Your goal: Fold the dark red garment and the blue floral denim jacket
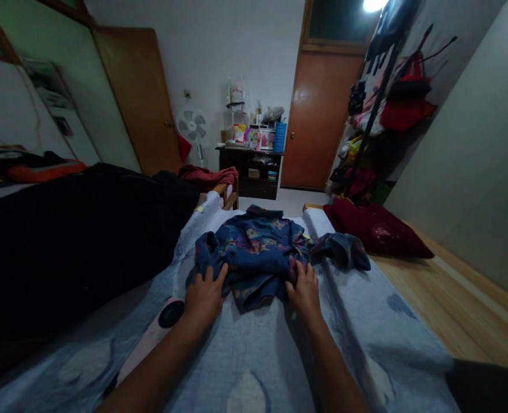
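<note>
The patterned shirt (258,241) lay on the bed (249,350). The left hand (204,298) contacted the shirt's near left portion; the right hand (306,293) contacted its near right portion. Fingers were spread; whether either pinched fabric could not be determined. Arrangement was judged partial: the collar (264,211) pointed away at the shirt's far end, but one sleeve (344,249) extended to the shirt's right and the near edge was rumpled. Straightening these appeared outstanding.
</note>
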A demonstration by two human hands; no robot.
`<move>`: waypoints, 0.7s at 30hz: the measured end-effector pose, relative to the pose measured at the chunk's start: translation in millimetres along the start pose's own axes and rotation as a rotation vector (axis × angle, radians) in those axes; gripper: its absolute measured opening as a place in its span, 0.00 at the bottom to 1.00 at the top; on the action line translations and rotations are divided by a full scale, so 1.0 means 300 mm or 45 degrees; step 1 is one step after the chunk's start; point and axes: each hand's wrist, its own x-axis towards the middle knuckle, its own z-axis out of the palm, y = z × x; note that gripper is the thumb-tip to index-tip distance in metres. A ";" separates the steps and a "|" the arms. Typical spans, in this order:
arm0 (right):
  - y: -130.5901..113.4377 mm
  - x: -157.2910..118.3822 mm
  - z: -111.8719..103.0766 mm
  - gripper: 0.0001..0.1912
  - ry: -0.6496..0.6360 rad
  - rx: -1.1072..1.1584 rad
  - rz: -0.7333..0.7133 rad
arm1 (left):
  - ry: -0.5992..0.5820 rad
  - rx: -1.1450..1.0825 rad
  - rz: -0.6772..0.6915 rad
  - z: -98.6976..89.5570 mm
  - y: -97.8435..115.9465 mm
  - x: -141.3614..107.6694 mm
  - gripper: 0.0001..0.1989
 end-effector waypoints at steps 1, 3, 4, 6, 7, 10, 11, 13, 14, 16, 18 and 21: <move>0.007 -0.015 0.007 0.33 0.018 0.007 0.003 | -0.046 -0.013 -0.029 0.001 -0.012 0.001 0.35; 0.023 -0.034 0.024 0.32 0.063 0.024 0.002 | -0.074 -0.083 -0.059 0.003 -0.039 0.018 0.29; 0.032 -0.040 0.033 0.32 0.086 0.033 -0.004 | -0.061 -0.141 -0.069 0.002 -0.053 0.034 0.28; 0.050 -0.047 0.052 0.31 0.129 0.051 -0.021 | -0.036 -0.323 -0.078 -0.009 -0.079 0.076 0.26; 0.059 -0.049 0.061 0.30 0.147 0.062 -0.031 | -0.010 -0.441 -0.106 -0.019 -0.090 0.101 0.25; 0.077 -0.050 0.079 0.30 0.170 0.103 -0.048 | 0.226 -0.808 -0.232 -0.056 -0.102 0.174 0.23; 0.080 -0.049 0.082 0.30 0.174 0.119 -0.046 | 0.332 -0.893 -0.280 -0.067 -0.098 0.194 0.22; 0.083 -0.047 0.083 0.31 0.186 0.154 -0.032 | 0.549 -0.994 -0.356 -0.078 -0.076 0.220 0.23; 0.083 -0.047 0.082 0.31 0.193 0.172 -0.025 | 0.625 -1.005 -0.367 -0.078 -0.060 0.225 0.27; 0.083 -0.046 0.080 0.31 0.209 0.208 -0.019 | 0.668 -0.946 -0.331 -0.063 -0.020 0.213 0.38; 0.083 -0.046 0.079 0.30 0.225 0.237 -0.022 | 0.600 -0.807 -0.266 -0.034 0.026 0.173 0.47; 0.084 -0.046 0.080 0.28 0.253 0.278 -0.021 | 0.584 -0.638 -0.214 0.018 0.095 0.083 0.43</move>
